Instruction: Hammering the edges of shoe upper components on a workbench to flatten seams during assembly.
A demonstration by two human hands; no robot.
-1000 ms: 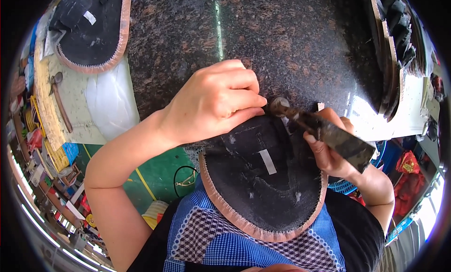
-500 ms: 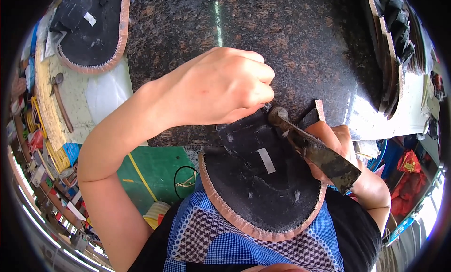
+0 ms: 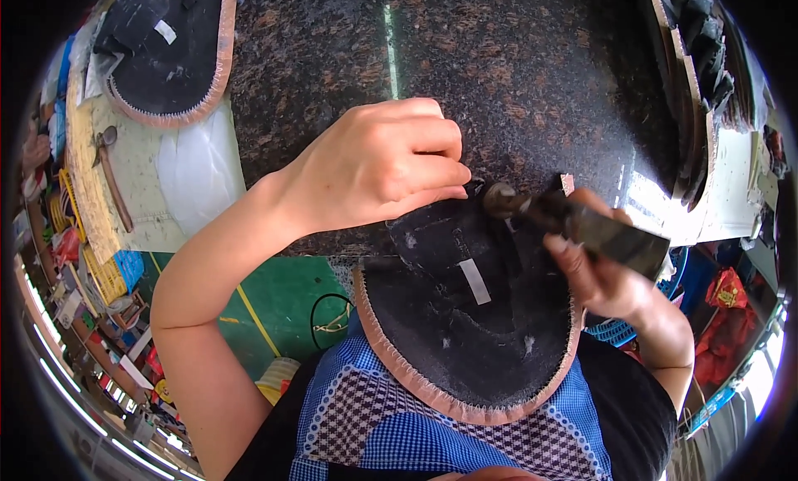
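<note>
A rounded black leather-like piece [image 3: 449, 340] with a tan, zigzag-stitched rim lies partly on the dark speckled tabletop and partly over my lap. A narrow white strip is stuck to its middle. My left hand [image 3: 399, 161] is closed at the piece's far edge, its fingertips pinching the black material. In my right hand [image 3: 603, 269] is a hammer [image 3: 619, 236] with a small round face and a broad flat end, smeared by motion. Its round face is over the piece's far edge, close beside my left fingertips; whether it touches cannot be told.
A similar black piece [image 3: 170, 74] lies at the far left, near another hammer [image 3: 110, 178] with a wooden handle. Several such pieces [image 3: 706, 82] stand stacked at the far right. The stone tabletop [image 3: 499, 57] ends near my lap; green floor [image 3: 278, 302] shows below.
The hammer's broad end has swung up and to the right, and my right fingers have shifted around it. My left hand has moved slightly left, and its fingers have changed position.
</note>
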